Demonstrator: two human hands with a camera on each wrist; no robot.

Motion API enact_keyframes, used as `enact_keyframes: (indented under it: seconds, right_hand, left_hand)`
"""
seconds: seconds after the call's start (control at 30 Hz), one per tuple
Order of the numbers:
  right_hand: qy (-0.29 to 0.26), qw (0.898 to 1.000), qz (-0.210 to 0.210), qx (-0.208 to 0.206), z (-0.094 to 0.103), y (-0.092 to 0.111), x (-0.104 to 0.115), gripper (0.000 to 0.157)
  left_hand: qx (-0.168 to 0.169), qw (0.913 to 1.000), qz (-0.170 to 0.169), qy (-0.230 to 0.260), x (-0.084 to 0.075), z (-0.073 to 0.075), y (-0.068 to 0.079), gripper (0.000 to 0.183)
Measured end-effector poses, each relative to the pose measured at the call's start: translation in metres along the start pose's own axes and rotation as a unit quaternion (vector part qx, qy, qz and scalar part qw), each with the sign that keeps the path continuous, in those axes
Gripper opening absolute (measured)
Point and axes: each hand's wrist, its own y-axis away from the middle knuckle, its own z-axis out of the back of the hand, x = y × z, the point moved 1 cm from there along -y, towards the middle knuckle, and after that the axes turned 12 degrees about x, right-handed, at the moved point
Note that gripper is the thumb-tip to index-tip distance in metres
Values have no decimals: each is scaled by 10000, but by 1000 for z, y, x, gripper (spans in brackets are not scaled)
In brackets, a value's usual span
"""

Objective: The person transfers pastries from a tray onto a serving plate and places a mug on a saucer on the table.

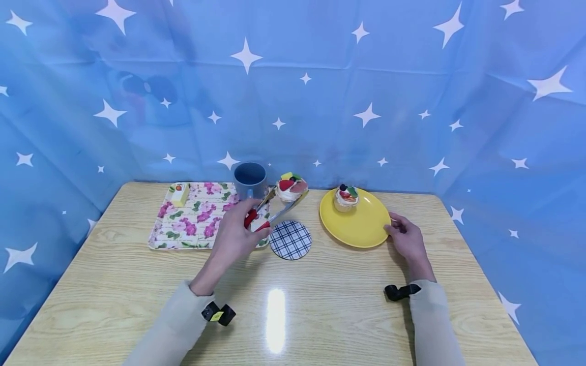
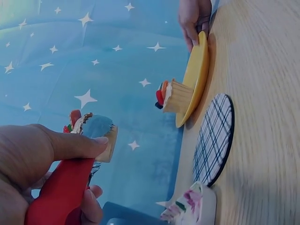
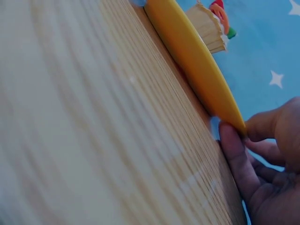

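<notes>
Red-handled tongs [image 1: 261, 223] are gripped in my left hand [image 1: 233, 234]. Between their tips is a fruit-topped cupcake [image 1: 291, 189], held up above the table just right of the mug. In the left wrist view the thumb presses along the red handle [image 2: 61, 192], with the cupcake [image 2: 110, 145] beyond it. My right hand [image 1: 406, 236] pinches the right rim of a yellow plate [image 1: 366, 226] between thumb and fingers. A second cupcake [image 1: 345, 198], topped with strawberry and cream, stands upright at the plate's back left.
A floral tray [image 1: 183, 239] lies at left, bearing a small yellow cake piece [image 1: 180, 195] at its back left and a blue-grey mug [image 1: 250, 178] at its back right. Between tray and plate is a round checked coaster [image 1: 290, 240]. A starry blue curtain [image 1: 293, 132] hangs behind the table.
</notes>
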Motion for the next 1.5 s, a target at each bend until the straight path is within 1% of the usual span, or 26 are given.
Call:
enact_keyframes:
  seconds: [0.2,0.57,0.8,1.0,1.2,1.37,1.5]
  right_hand:
    - [16,10000,-8,11,0,0,-1,50]
    - [0,10000,40,41,1,0,2,50]
    - [8,10000,-27,53,0,0,3,51]
    - [14,10000,-23,83,1,2,3,51]
    - [46,10000,5,79,1,1,3,50]
    - [57,10000,20,73,0,1,3,50]
    - [78,9999,15,72,0,1,2,51]
  left_hand:
    - [71,9999,-50,105,-3,-6,-4,67]
    - [362,9990,-50,243,-13,-19,-11,63]
    - [366,9991,-192,96,-18,-31,-17,60]
    - [576,9981,-151,168,-23,-43,-22,62]
    - [676,9972,-291,162,-27,-53,-29,61]
    - [830,9963,-227,54,-31,-61,-35,62]
    - [962,9952,-176,69,-35,-69,-40,62]
